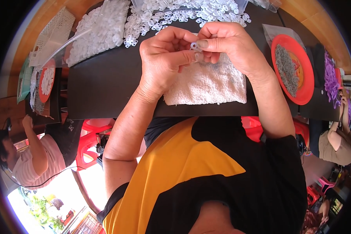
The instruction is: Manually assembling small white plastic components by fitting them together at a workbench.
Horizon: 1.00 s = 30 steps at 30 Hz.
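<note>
Above a white terry cloth (206, 87), my two hands meet with their fingertips pinched together. Between them is a small white plastic piece with a round hole (194, 46). My left hand (162, 56) is closed, its thumb and forefinger at the lower left side of the piece. From the upper right, my right hand (228, 41) grips the piece between thumb and fingers. Something translucent shows by the left thumb tip, partly hidden by the fingers. Just beyond my hands lies a heap of similar loose white plastic pieces (156, 19).
The dark table (113, 85) carries a bulky pile of white pieces (97, 33) at far left. A red tray (306, 78) of thin grey metal parts stands at right, with purple strips (331, 82) beyond. Other people sit at left (35, 156) and right (337, 140).
</note>
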Each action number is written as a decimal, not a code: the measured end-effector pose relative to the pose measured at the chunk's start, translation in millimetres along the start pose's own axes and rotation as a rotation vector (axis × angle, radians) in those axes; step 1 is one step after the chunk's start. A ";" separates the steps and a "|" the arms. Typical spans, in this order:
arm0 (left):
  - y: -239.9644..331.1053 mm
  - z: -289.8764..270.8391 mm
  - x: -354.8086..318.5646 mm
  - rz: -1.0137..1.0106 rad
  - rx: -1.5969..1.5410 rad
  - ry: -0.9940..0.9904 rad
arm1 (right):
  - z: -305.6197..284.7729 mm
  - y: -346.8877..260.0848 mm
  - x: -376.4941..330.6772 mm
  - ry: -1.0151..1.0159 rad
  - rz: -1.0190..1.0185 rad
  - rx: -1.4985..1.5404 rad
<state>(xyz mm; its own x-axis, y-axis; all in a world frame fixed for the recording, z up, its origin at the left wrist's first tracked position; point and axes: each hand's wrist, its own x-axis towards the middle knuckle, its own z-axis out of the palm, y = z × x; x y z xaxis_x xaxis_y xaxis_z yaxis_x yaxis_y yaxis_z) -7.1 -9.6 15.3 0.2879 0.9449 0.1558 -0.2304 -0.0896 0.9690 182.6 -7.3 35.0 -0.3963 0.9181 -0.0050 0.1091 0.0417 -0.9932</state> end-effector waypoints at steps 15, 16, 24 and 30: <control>-3.1 6.5 -1.6 0.120 0.032 -0.033 | -4.9 -6.1 -1.4 0.023 0.056 0.043; -3.5 5.1 -2.0 0.126 0.051 -0.036 | -5.4 -7.5 -2.3 0.017 0.074 0.052; -2.1 3.5 -3.7 0.126 0.159 -0.029 | -3.5 -3.5 -1.0 0.008 0.089 0.104; -11.9 1.7 0.0 0.277 0.206 -0.068 | -3.2 -4.7 -2.0 0.032 0.086 0.099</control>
<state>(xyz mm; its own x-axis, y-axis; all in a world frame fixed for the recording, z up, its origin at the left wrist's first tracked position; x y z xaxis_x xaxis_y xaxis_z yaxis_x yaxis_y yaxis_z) -2.8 -9.0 4.0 0.3039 0.8531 0.4240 -0.1183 -0.4078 0.9054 185.8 -8.1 40.0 -0.3597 0.9288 -0.0885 0.0502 -0.0755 -0.9959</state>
